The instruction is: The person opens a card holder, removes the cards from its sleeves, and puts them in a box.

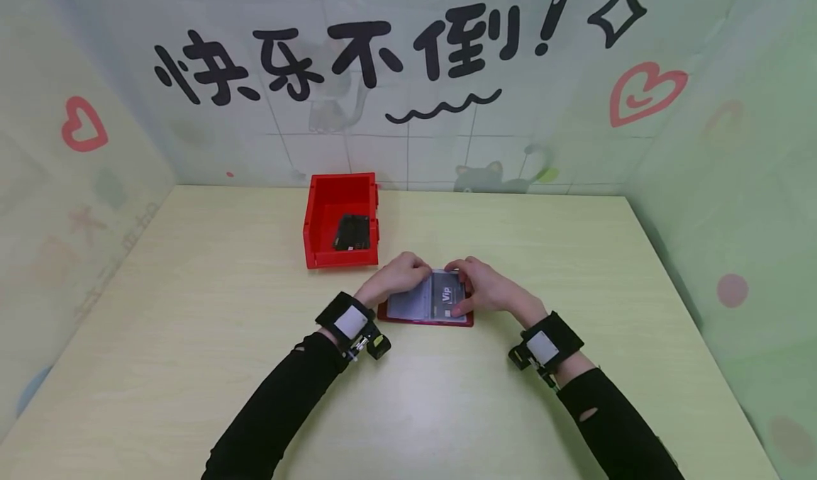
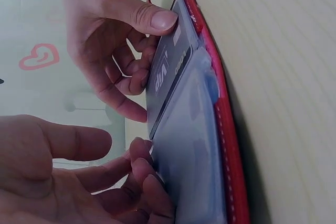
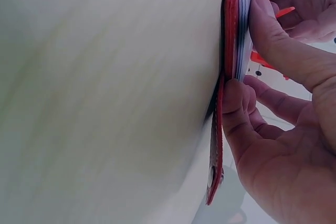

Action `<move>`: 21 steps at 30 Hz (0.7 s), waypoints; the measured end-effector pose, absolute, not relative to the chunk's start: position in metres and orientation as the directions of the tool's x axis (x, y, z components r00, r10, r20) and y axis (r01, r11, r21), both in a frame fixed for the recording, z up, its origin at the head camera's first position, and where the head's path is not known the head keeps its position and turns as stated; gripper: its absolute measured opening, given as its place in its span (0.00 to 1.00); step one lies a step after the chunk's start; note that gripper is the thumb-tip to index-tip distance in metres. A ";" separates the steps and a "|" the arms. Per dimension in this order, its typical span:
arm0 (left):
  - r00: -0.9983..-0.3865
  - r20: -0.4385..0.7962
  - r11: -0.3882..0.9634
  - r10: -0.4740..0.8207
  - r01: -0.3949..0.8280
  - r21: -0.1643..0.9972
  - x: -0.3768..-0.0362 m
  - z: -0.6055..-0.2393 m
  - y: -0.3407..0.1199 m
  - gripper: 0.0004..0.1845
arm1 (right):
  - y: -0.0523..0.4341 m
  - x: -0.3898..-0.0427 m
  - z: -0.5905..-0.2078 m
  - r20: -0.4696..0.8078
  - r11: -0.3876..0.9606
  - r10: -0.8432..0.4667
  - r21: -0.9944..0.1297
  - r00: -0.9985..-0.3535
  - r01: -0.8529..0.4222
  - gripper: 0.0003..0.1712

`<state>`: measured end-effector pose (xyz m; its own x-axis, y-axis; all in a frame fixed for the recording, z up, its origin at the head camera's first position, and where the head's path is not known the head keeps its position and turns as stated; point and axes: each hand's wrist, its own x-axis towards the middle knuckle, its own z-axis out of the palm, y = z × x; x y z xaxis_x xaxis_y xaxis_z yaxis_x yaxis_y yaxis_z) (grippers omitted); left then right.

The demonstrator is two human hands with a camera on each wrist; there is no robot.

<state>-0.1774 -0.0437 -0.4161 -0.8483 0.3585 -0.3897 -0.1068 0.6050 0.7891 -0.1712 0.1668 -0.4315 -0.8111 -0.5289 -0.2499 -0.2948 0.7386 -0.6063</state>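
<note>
Gripping with both hands, we worked over a red card holder (image 1: 425, 320) that lay open on the tabletop (image 1: 191, 310), just in front of us and near the middle. Our right hand (image 1: 486, 288) pinched a dark card marked "VIP" (image 1: 452, 297), the thumb on top and the fingers curled at its edge. In the left wrist view that card (image 2: 167, 74) sat partly inside a clear plastic sleeve (image 2: 191, 145) of the holder, with the right thumb (image 2: 149, 18) pressing on its upper corner and the other fingers bent behind it. Our left hand (image 1: 398, 274) rested on the holder's left half, its fingers curled and their tips (image 2: 142, 166) touching the edge of the clear sleeves; we could not tell whether they held a sleeve or only pressed on it.

From the right wrist view the holder (image 3: 229, 35) showed edge-on, its red cover flat against the tabletop, the stack of sleeves (image 3: 247, 22) above it, and a snap tab (image 3: 214, 174) hanging at the lower end.

Behind the holder, toward the wall and a little to our left, stood a red plastic bin (image 1: 313, 225) with a dark flat item (image 1: 352, 232) lying inside it. The bin stood near the holder but apart from it.
</note>
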 end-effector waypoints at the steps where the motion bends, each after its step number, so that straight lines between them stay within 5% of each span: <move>1: -0.848 -0.395 0.607 0.352 -0.115 0.787 -0.177 -0.416 -0.043 0.20 | 0.167 -0.171 -0.432 -0.253 0.740 -0.526 -0.606 -0.812 -0.291 0.44; 21: -0.857 -0.399 0.716 0.326 -0.052 0.696 -0.174 -0.420 -0.031 0.12 | 0.171 -0.169 -0.432 -0.202 0.696 -0.563 -0.639 -0.801 -0.328 0.47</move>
